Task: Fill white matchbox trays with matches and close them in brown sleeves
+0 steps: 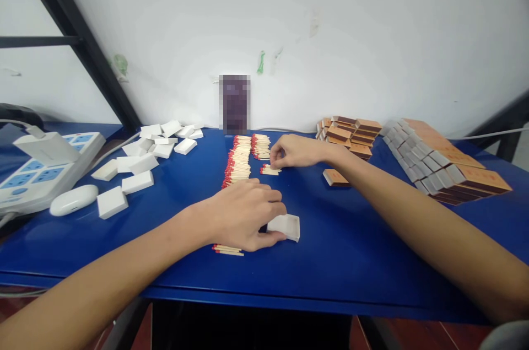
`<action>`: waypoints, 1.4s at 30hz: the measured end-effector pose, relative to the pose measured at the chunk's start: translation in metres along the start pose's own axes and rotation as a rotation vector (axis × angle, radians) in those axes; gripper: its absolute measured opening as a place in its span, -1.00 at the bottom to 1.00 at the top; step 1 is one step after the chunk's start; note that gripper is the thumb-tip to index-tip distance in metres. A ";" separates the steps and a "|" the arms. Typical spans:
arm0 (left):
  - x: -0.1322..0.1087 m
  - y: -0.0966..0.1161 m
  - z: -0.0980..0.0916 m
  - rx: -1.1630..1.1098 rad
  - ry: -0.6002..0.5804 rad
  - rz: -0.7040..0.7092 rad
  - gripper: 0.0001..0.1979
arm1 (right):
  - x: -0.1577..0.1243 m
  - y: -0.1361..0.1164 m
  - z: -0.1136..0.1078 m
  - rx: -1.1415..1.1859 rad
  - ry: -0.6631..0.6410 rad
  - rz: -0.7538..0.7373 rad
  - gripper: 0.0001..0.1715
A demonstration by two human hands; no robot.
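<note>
My left hand (250, 215) is closed on a small white matchbox tray (289, 226), fingers on its far side and thumb on the near side. Farther back, my right hand (291, 151) has its fingertips pinched at a small group of red-tipped matches (270, 170); whether it grips any is too small to tell. A long row of matches (238, 160) runs under my left hand, which hides part of it. Some matches (228, 250) show below the left wrist. Another pile (260, 146) lies just left of my right hand.
White trays (142, 163) are scattered at the left, by a power strip (49, 162) and a white oval object (74, 200). Orange matchboxes (351, 135) are piled behind my right forearm, with one box (335, 177) nearer. Stacked boxes (446, 162) stand far right. A blurred dark rectangle (236, 105) leans at the wall.
</note>
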State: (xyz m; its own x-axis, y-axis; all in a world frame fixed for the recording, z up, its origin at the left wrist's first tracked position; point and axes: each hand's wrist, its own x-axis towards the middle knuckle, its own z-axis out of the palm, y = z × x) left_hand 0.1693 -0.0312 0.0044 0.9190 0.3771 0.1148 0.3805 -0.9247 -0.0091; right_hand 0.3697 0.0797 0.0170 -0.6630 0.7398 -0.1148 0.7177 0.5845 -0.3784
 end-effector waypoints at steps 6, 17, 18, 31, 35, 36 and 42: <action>-0.001 -0.004 -0.002 0.011 0.013 -0.005 -0.67 | 0.001 0.000 0.001 0.002 0.008 0.011 -0.78; -0.007 -0.018 -0.014 0.104 0.035 -0.178 -0.56 | 0.001 0.001 0.001 0.006 0.012 -0.049 -0.73; -0.007 -0.018 -0.015 0.116 0.035 -0.189 -0.53 | 0.001 0.000 0.001 0.003 0.010 -0.051 -0.70; -0.006 -0.022 -0.014 0.156 0.018 -0.248 -0.59 | -0.003 -0.017 0.001 -0.115 -0.028 -0.038 -0.76; -0.005 -0.022 -0.013 0.144 0.015 -0.257 -0.59 | -0.004 -0.019 0.000 -0.123 -0.044 -0.039 -0.83; -0.005 -0.022 -0.013 0.148 0.015 -0.262 -0.58 | -0.004 -0.019 0.000 -0.124 -0.046 -0.039 -0.84; -0.005 -0.023 -0.012 0.163 0.007 -0.285 -0.55 | -0.006 -0.019 -0.003 -0.104 -0.100 -0.031 -0.85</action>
State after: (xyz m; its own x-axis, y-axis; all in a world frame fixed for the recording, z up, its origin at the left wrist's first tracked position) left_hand 0.1542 -0.0125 0.0161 0.7729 0.6182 0.1429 0.6340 -0.7616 -0.1344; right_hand 0.3608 0.0648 0.0272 -0.6995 0.6870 -0.1970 0.7112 0.6420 -0.2865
